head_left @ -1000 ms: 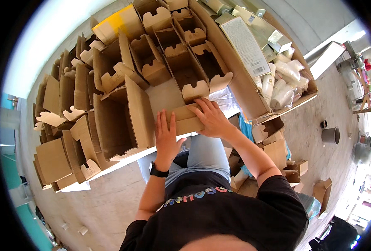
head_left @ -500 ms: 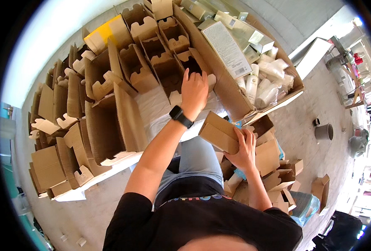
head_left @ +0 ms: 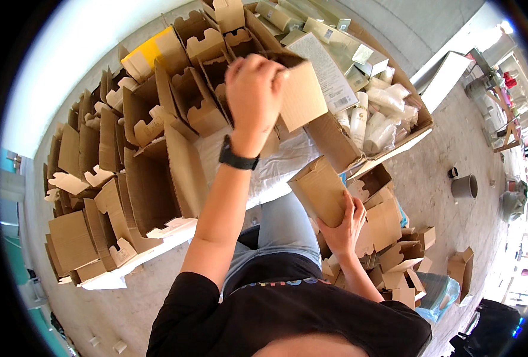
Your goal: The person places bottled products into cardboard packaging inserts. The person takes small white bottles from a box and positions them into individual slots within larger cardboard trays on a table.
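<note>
Many open cartons [head_left: 151,178] already stood on the table, while the left hand [head_left: 253,95] gripped one box [head_left: 300,95] and the right hand [head_left: 344,223] clasped another box [head_left: 320,190].

Bright, even daylight. Strongest glare far left on the pale wall, washed out white. Soft shadows inside the open cartons [head_left: 151,196]. Heavy fisheye bending, black vignette at rim. Raised left hand [head_left: 253,95] slightly motion-blurred.
</note>
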Demonstrator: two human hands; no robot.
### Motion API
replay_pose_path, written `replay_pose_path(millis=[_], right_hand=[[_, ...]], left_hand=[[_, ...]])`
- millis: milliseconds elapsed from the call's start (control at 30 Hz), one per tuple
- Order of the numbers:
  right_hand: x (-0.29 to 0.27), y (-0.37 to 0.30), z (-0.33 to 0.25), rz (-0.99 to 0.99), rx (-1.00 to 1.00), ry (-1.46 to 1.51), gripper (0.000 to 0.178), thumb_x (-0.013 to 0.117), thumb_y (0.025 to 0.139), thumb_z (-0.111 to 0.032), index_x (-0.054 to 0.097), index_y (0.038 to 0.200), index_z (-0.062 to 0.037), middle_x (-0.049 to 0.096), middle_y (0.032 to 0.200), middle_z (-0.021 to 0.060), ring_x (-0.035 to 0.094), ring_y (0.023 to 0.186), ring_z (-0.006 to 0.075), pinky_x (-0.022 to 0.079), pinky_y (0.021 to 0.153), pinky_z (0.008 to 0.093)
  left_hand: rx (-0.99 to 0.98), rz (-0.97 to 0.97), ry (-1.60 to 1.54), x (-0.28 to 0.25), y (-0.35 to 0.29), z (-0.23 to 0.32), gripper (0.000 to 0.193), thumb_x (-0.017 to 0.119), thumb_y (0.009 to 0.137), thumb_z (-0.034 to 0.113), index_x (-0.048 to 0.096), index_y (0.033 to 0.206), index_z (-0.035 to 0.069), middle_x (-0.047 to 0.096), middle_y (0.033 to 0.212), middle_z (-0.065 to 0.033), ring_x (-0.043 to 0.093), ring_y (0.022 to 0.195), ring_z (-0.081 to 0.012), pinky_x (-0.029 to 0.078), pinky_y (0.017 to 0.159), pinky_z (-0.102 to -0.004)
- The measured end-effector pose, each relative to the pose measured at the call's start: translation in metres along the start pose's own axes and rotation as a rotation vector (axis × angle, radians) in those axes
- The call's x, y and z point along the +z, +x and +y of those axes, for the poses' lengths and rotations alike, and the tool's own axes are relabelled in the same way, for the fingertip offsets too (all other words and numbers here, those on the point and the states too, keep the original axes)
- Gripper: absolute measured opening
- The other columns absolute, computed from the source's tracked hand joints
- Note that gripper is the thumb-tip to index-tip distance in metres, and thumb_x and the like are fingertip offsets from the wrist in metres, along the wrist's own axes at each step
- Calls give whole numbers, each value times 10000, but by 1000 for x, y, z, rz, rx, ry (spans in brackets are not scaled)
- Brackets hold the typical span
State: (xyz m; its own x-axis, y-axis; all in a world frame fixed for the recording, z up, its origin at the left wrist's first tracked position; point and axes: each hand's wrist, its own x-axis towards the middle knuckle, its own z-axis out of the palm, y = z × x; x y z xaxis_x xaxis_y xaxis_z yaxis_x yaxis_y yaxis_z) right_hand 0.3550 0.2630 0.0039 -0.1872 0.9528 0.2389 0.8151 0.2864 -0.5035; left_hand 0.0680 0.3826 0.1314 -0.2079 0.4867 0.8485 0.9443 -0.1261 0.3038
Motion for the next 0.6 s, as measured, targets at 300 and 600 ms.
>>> replay_pose_path(millis=[300,600], right_hand=[[43,78,-68,325,-146,-71,839,806,626,-225,434,1360,-58,395,1322,221,390,1224,394,298,1016,520],[80,123,-92,288,-206,-60,774,803,636,-229,463,1301,-27,389,1339,201,387,1237,380,293,993,557]], left_hand=[[-352,694,-364,-131,12,25,154,738,812,-18,663,946,-22,678,963,-98,627,870,-160,505,794,-268],[-210,861,-318,-174,-32,-3,157,704,841,-20,615,969,-1,648,1002,-131,611,894,-185,528,791,-301]])
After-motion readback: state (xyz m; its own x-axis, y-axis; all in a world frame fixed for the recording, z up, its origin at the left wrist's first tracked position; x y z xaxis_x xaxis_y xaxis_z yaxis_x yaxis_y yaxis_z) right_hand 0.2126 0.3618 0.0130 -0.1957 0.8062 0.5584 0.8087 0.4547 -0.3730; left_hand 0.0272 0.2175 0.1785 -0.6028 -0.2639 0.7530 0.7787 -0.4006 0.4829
